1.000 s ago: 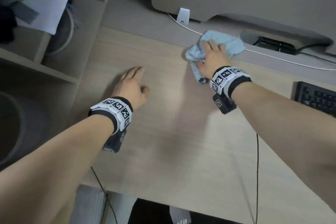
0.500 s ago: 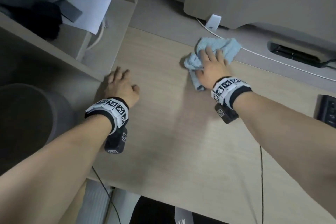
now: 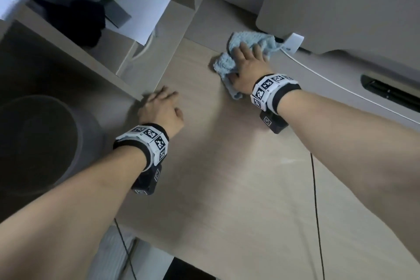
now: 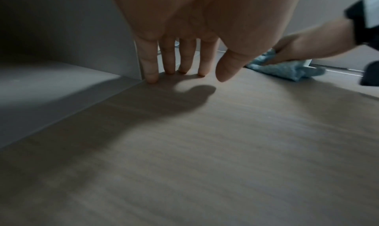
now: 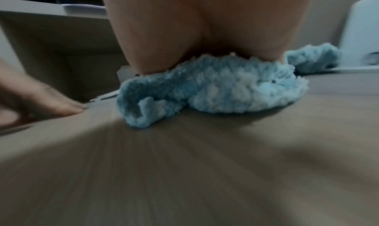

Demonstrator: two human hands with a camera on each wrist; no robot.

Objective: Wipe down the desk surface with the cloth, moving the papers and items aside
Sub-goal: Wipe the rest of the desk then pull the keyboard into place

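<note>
A fluffy light blue cloth (image 3: 250, 38) lies bunched near the back of the pale wood desk (image 3: 227, 177). My right hand (image 3: 247, 63) presses down on it, fingers stretched forward over it. In the right wrist view the cloth (image 5: 215, 90) bulges out from under my palm (image 5: 205, 26). My left hand (image 3: 162, 98) rests at the desk's left edge beside the shelf unit. Its straight fingers (image 4: 170, 62) touch the wood and hold nothing. The left wrist view also catches the cloth (image 4: 287, 69) under my right hand (image 4: 303, 46).
A shelf unit (image 3: 91, 61) on the left holds a white sheet of paper (image 3: 141, 7) and dark items. A grey round bin (image 3: 38, 143) sits below it. Behind the cloth are a white plug (image 3: 294, 42), a white cable (image 3: 341, 88), a grey panel (image 3: 341, 7) and a cable slot (image 3: 391, 91).
My right hand has pushed the cloth left and farther back, up to the white plug. My left hand slid left to the shelf corner. The keyboard has left the view.
</note>
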